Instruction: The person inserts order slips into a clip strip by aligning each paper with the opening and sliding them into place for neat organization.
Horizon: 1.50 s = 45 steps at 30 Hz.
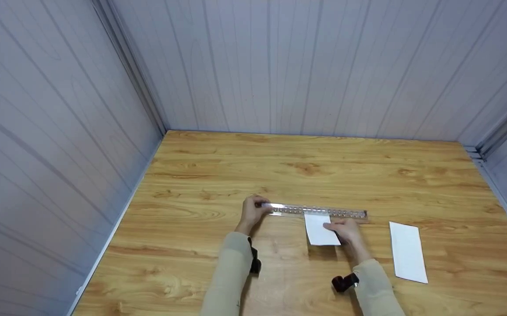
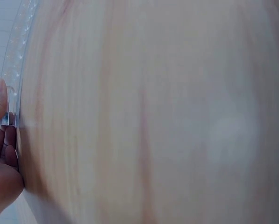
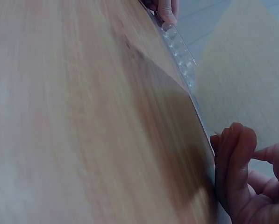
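Note:
A clear plastic ruler [image 1: 290, 210] with a row of round shapes along it lies crosswise on the table. My left hand [image 1: 251, 213] grips its left end, thumb on top and fingers beneath in the left wrist view, where the ruler [image 2: 17, 46] runs up the left edge. Between the thumb and fingers of my right hand [image 1: 348, 232] is a white sheet of paper [image 1: 320, 230]. Its far edge meets the ruler's middle, and its near edge is raised, casting a shadow. In the right wrist view the paper [image 3: 244, 74] stands out beyond the curled fingers.
Another white paper strip [image 1: 408, 252] lies flat on the wooden table [image 1: 201, 184], to the right of my right hand. Pale panelled walls [image 1: 271, 66] stand behind the table and at both sides. Each wrist carries a dark camera mount [image 1: 344, 282].

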Motion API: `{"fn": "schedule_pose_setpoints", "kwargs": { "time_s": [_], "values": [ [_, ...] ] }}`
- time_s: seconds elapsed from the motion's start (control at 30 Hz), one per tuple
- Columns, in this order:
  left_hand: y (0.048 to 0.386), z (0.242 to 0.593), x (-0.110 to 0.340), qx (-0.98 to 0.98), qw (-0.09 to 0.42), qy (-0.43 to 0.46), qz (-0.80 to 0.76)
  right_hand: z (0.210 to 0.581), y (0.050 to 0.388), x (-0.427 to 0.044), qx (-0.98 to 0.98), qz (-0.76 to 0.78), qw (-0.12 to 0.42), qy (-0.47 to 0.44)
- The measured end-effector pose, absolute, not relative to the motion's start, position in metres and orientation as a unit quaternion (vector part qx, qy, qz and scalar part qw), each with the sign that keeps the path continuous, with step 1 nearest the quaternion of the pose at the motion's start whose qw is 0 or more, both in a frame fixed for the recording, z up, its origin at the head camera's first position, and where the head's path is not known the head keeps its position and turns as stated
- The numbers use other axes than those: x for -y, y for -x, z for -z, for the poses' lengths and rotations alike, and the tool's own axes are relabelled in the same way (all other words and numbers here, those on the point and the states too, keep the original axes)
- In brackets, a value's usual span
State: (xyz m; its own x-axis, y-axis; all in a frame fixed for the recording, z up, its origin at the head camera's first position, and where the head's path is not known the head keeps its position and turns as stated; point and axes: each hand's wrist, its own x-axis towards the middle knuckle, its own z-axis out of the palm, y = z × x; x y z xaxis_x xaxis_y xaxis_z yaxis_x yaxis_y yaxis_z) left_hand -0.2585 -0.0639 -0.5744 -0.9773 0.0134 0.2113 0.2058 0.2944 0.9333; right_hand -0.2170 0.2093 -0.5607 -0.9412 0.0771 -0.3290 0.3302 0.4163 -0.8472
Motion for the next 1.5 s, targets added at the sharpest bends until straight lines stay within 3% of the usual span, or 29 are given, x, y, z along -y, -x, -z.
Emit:
{"fn": "schedule_pose_setpoints", "kwargs": {
  "time_s": [0.3,0.53,1.5],
  "values": [
    [0.248,0.556,0.064,0.779,0.076,0.088,0.616,0.563,0.219,-0.203,-0.846,0.513,0.101,-0.101],
    [0.259,0.577,0.066,0.805,0.082,0.088,0.581,0.562,0.22,-0.198,-0.84,0.523,0.105,-0.103],
    [0.259,0.575,0.066,0.807,0.086,0.089,0.577,0.564,0.222,-0.184,-0.848,0.513,0.104,-0.09]
  ]
}}
